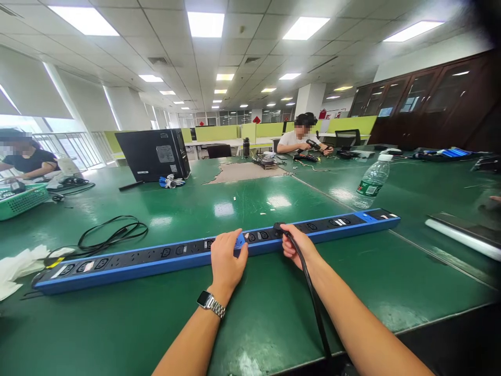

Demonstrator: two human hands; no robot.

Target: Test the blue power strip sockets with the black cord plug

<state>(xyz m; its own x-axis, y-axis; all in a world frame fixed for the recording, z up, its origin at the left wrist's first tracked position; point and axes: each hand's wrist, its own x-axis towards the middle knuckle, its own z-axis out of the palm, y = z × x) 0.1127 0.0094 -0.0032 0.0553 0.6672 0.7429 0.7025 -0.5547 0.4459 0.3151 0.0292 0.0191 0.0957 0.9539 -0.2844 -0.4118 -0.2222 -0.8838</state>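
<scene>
A long blue and black power strip [156, 259] lies across the green table [254, 313] in front of me. My left hand [227, 259], with a watch on the wrist, grips the near edge of the strip, fingers curled over it. My right hand [296, 244] pinches a black plug [278, 229] that sits at a socket near the strip's middle. The plug's black cable [313, 297] runs back along my right forearm and off the table's near edge.
A loose black cable coil [111, 234] and white paper [18, 266] lie at the left. A computer tower [152, 154] stands behind, a water bottle [371, 183] at the right, a flat device [462, 230] beyond. Two people sit at far tables.
</scene>
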